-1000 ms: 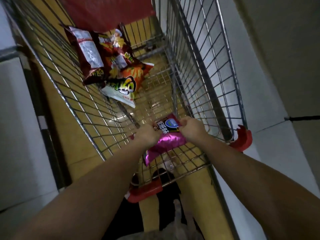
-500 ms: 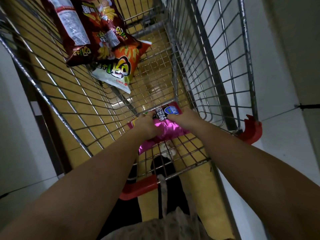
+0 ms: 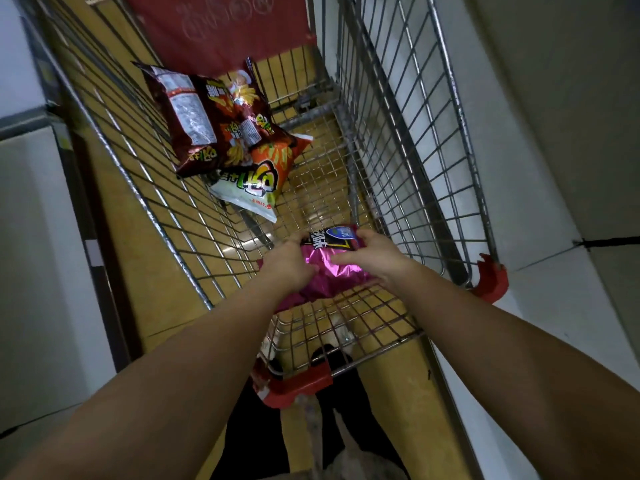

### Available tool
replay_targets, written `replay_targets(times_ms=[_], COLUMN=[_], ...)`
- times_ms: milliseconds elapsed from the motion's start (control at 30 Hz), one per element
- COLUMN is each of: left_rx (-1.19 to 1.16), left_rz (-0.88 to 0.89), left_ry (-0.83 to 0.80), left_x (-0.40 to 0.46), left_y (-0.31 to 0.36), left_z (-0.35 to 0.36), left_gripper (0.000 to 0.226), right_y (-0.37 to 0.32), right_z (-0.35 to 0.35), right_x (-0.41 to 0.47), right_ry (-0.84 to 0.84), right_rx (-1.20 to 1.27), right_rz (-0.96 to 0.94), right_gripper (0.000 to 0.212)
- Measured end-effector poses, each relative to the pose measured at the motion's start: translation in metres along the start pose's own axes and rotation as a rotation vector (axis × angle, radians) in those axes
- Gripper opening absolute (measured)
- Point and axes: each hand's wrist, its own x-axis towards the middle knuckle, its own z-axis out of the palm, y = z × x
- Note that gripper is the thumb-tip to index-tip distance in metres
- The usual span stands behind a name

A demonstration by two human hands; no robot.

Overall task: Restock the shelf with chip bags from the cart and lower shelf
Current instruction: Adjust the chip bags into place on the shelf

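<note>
Shiny magenta chip bag (image 3: pixel 329 271), crinkled foil with a dark printed top and a blue oval logo, lies at the near end of the wire cart (image 3: pixel 398 140). The left hand (image 3: pixel 289 263) and right hand (image 3: pixel 375 259) both curl their grip round it. Its lower half is hidden behind the wrists; the print is unreadable.
</note>
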Motion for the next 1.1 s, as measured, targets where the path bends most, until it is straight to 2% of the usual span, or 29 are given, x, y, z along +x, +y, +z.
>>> replay_targets(times_ms=[67, 300, 433, 500, 633, 733, 800, 867, 967, 1033, 1100], left_rx=[-0.026, -0.212, -0.297, -0.369, -0.423, -0.381, -0.419, -0.402, -0.386, -0.430, -0.479], left_rz=[0.019, 0.181, 0.253, 0.300, 0.441, 0.556, 0.640, 0.734, 0.854, 0.925, 0.989], left_ry=[0.043, 0.182, 0.246, 0.276, 0.227, 0.084, -0.038, -0.086, -0.041, 0.028, 0.124], left_x=[-0.005, -0.038, -0.062, -0.077, -0.113, -0.152, -0.179, -0.198, -0.222, -0.236, -0.249], left_y=[0.004, 0.039, 0.062, 0.072, 0.093, 0.108, 0.121, 0.132, 0.147, 0.156, 0.163], left_z=[-0.012, -0.068, -0.108, -0.132, -0.190, -0.233, -0.255, -0.273, -0.292, -0.301, -0.307], left_gripper=[0.077, 0.086, 0.071, 0.073, 0.072, 0.081, 0.058, 0.052, 0.068, 0.054, 0.042], right_y=[-0.013, -0.072, -0.105, -0.122, -0.157, -0.184, -0.200, -0.214, -0.229, -0.236, -0.242], right_z=[-0.001, -0.020, -0.035, -0.046, -0.072, -0.089, -0.094, -0.097, -0.100, -0.099, -0.097], right_x=[-0.007, -0.050, -0.088, -0.110, -0.166, -0.217, -0.253, -0.285, -0.326, -0.346, -0.357], right_ry=[0.052, 0.283, 0.361, 0.389, 0.353, 0.324, 0.322, 0.354, 0.437, 0.536, 0.695], right_rx=[0.040, -0.058, -0.109, -0.122, -0.142, -0.212, -0.232, -0.249, -0.250, -0.200, -0.122], right_rz=[-0.077, -0.370, -0.521, -0.587, -0.757, -0.849, -0.918, -0.971, -1.028, -1.062, -1.096], right_gripper=[0.079, 0.071, 0.070, 0.067, 0.063, 0.060, 0.059, 0.059, 0.056, 0.060, 0.079])
